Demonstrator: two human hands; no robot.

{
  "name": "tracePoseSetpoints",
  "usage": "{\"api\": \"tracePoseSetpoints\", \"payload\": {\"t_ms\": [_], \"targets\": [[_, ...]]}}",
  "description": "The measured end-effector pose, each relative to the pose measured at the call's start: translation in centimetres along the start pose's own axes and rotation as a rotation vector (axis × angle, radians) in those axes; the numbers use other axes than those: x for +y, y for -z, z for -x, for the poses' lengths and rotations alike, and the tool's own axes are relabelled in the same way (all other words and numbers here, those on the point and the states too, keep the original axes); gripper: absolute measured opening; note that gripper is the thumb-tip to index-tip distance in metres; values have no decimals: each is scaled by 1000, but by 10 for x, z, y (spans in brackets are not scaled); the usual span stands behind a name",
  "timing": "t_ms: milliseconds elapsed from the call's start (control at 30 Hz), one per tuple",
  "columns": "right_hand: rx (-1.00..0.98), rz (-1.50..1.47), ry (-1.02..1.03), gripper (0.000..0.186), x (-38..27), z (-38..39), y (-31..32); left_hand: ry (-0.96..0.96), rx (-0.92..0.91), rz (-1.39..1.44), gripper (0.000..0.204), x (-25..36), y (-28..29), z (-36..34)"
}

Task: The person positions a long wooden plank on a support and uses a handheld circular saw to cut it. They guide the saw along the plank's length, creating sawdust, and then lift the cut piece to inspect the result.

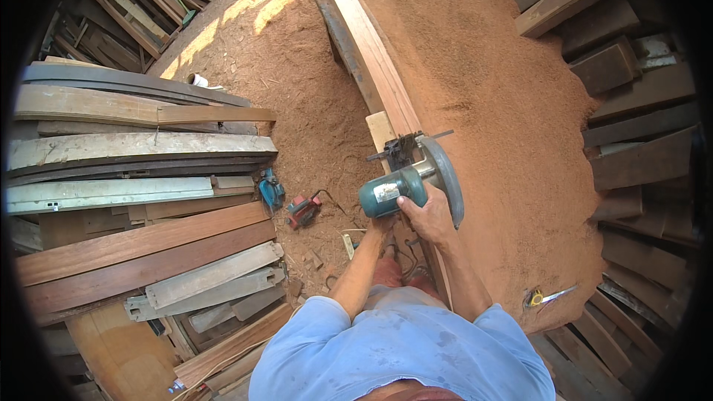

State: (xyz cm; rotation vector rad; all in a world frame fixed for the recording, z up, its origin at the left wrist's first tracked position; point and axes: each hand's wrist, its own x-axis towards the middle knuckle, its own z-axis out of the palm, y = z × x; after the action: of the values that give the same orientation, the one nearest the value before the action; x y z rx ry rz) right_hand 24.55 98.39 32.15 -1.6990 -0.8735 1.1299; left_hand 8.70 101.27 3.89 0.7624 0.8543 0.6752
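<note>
A circular saw (394, 191) with a dark green motor and a grey curved blade guard (444, 178) rests on a long wooden beam (375, 59). My right hand (431, 214) is wrapped round the saw's rear handle, its thumb against the motor. From the near side my left hand (382, 224) holds the saw at the motor's underside, most of its fingers hidden. The saw's black base (401, 150) lies across the beam, and the blade is out of sight. Beside the base sits a short pale wood block (380, 132). A dark timber support (343, 37) runs under the beam's left side.
Sawdust (512, 126) covers the ground. To the left lie stacked planks (141, 245), a blue power tool (271, 191) and a red power tool (303, 211). More boards (646, 156) line the right, near a yellow tape measure (536, 298). A white cup (197, 80) stands farther left.
</note>
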Motion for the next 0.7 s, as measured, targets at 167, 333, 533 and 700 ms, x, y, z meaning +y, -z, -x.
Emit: {"api": "tracePoseSetpoints", "payload": {"t_ms": [167, 333, 533, 700], "targets": [[6, -2, 25, 35, 5, -8, -3, -43, 22, -318, 28, 3, 6, -10], [7, -4, 37, 32, -1, -12, -3, -171, -34, -222, 20, 6, -1, -13], [-3, -6, 37, 32, -4, -19, -7, -155, 0, -349, 21, 3, 11, -19], [24, 28, 47, 31, -7, -24, -3, -25, 30, -51, 21, 26, -16, -18]]}}
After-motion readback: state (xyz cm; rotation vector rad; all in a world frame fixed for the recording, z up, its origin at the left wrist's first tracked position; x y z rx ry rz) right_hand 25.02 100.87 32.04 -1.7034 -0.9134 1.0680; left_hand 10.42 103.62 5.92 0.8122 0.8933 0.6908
